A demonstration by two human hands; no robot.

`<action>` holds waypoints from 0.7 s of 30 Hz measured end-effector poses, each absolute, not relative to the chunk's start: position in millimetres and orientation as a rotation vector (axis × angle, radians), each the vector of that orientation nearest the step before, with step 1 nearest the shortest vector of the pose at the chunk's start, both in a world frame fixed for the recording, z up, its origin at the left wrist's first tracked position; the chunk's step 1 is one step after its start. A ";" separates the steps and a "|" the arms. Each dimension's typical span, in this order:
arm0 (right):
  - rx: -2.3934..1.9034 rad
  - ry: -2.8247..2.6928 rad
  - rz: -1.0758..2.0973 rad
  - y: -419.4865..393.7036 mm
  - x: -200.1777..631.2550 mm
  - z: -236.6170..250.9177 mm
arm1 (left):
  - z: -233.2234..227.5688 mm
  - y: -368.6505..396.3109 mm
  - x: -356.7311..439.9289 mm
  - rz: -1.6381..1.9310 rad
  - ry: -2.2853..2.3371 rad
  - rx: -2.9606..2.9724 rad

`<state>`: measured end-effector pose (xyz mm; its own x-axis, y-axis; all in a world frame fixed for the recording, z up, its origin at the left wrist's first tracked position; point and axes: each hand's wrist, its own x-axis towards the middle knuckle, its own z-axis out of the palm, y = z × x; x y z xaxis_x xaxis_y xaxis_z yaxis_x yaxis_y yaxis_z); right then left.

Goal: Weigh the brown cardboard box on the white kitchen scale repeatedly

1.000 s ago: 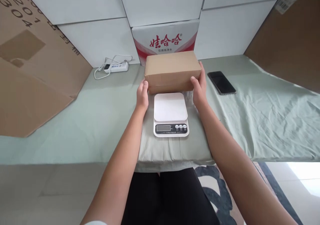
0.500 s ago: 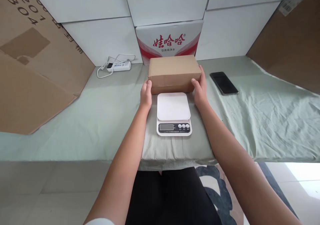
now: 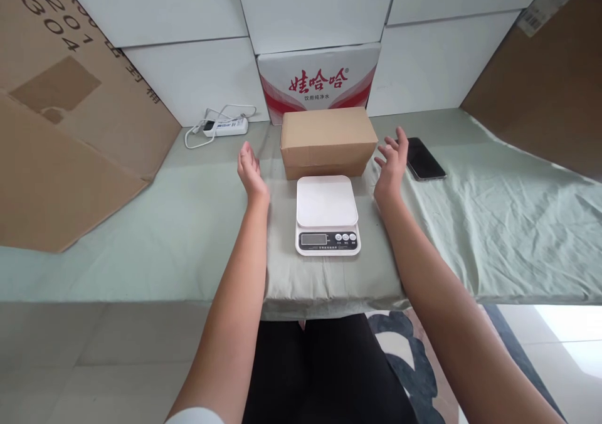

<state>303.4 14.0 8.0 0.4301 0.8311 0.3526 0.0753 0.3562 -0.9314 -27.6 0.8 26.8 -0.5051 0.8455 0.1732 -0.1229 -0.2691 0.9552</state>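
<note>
A brown cardboard box (image 3: pixel 327 142) stands on the green cloth behind a white kitchen scale (image 3: pixel 327 214). The scale's small grey display looks blank, and nothing lies on its platform. To the left of the box, apart from it, my left hand (image 3: pixel 251 170) is raised and open with nothing in it. My right hand (image 3: pixel 392 164) is open on the other side, its fingers spread and slightly curled, between the box and a black smartphone (image 3: pixel 424 159). Neither hand touches the box or the scale.
Behind the box are a printed white carton (image 3: pixel 317 79) and white panels (image 3: pixel 188 76). A power strip with a white cable (image 3: pixel 226 127) lies at the back left. Large cardboard sheets (image 3: pixel 70 160) flank both sides. The cloth-covered table's front edge (image 3: pixel 329 310) is near my legs.
Both hands have let go of the cardboard box and moved outward, away from its sides. The box and the scale stay where they were.
</note>
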 end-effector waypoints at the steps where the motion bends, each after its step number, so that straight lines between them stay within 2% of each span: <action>1: -1.107 -1.038 0.630 12.2 299.8 8.5 | 24.3 1.9 -26.7 1.842 1.288 0.964; 10: -1.084 -1.016 0.722 11.8 294.1 7.9 | 5.6 10.5 -29.4 1.829 1.213 1.104; 21: -1.082 -1.047 0.766 8.7 286.7 9.2 | 14.1 3.6 -17.0 1.782 1.196 1.031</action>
<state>286.7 8.7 9.2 0.3402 0.8943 0.2907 -0.0062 0.3113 -0.9503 -17.0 3.6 14.1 -0.4015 0.8909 0.2124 -0.1410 -0.2893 0.9468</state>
